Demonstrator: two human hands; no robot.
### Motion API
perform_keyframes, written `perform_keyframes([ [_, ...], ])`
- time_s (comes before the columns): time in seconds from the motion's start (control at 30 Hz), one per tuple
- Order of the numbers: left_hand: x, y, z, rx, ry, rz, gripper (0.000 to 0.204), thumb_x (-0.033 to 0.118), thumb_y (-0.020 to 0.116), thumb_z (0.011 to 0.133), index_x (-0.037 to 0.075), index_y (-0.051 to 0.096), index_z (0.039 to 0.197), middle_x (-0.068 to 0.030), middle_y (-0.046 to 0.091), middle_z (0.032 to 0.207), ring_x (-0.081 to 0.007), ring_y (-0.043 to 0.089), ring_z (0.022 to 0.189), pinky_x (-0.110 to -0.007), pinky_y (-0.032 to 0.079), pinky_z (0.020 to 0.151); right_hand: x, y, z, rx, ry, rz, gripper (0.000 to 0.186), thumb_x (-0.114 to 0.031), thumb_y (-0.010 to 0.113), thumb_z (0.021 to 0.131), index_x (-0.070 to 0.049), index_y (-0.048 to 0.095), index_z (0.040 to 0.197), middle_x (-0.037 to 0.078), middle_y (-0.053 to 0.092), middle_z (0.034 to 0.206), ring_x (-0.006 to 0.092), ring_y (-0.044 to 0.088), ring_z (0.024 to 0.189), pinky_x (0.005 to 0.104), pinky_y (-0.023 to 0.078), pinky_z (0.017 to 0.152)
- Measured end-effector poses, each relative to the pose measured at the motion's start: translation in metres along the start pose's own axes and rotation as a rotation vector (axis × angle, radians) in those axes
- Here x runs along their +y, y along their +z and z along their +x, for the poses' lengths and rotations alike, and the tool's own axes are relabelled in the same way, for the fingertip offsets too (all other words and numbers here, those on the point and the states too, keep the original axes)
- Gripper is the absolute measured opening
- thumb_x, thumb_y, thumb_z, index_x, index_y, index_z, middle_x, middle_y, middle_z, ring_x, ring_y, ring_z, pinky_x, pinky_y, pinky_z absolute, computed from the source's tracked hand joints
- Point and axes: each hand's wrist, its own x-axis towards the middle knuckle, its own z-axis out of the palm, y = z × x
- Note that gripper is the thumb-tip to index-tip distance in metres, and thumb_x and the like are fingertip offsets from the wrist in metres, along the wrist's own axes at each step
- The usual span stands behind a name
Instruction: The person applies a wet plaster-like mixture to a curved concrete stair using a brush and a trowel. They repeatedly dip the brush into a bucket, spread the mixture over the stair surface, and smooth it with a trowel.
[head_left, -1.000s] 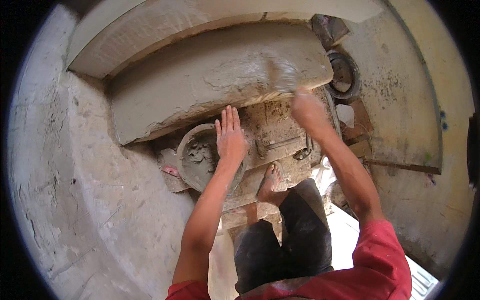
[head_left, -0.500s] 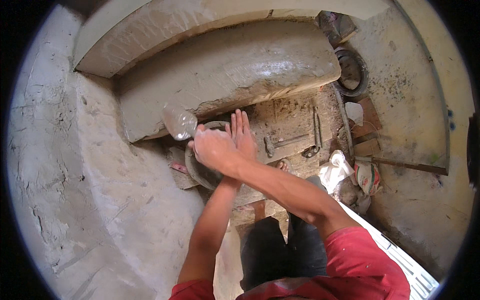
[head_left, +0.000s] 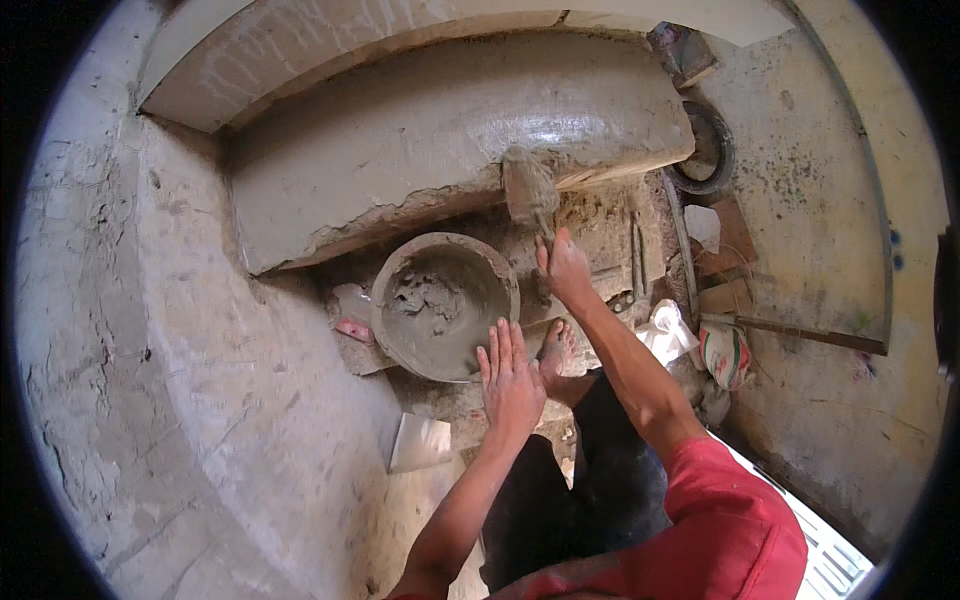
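Note:
My right hand [head_left: 566, 267] grips the handle of a trowel [head_left: 530, 188], whose blade is coated with grey mortar. The blade overlaps the front edge of a smooth, mortar-covered step [head_left: 440, 120]; whether it touches is unclear. Left of that hand stands a round basin [head_left: 505, 268], with lumps of wet mortar [head_left: 430, 303] inside. My left hand [head_left: 513, 385] lies flat at the basin's near right rim, fingers stretched out and together, holding nothing.
Long-handled metal pincers [head_left: 638, 255] lie on the ground to the right. Beyond them are a dark round tub [head_left: 712, 150], brick-like pieces [head_left: 728, 235] and a printed sack [head_left: 726, 355]. A pale flat square piece [head_left: 420, 443] rests near the rough left wall [head_left: 230, 350].
My arms have uncrossed. The right hand has swung the trowel from left of the basin to the step's edge at the right, while my left hand has come nearer, uncovering the basin.

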Motion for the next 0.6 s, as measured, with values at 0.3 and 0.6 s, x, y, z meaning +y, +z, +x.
perform_keyframes([
  [0.3, -0.014, -0.024, 0.012, 0.116, 0.015, 0.014, 0.079, 0.014, 0.061, 0.095, -0.006, 0.025, 0.163, -0.0262, 0.022, 0.171, -0.0415, 0.019, 0.160, -0.058, 0.016, 0.129, -0.021, -0.112, -0.054, -0.042, 0.299, -0.053, 0.049, -0.036, 0.057, 0.105, 0.009, 0.053, 0.124, 0.036, 0.069, 0.095, 0.0542, 0.068, 0.091, 0.0603, 0.053, 0.077],
  [0.6, -0.018, -0.014, -0.007, 0.098, -0.067, -0.025, 0.074, 0.011, 0.057, 0.096, -0.006, 0.028, 0.161, -0.0269, 0.025, 0.170, -0.0424, 0.023, 0.159, -0.060, 0.018, 0.128, -0.201, -0.070, 0.031, -0.404, -0.164, -0.099, 0.043, -0.037, 0.052, 0.106, 0.003, 0.068, 0.109, 0.034, 0.071, 0.101, 0.0502, 0.072, 0.095, 0.0600, 0.057, 0.085],
])
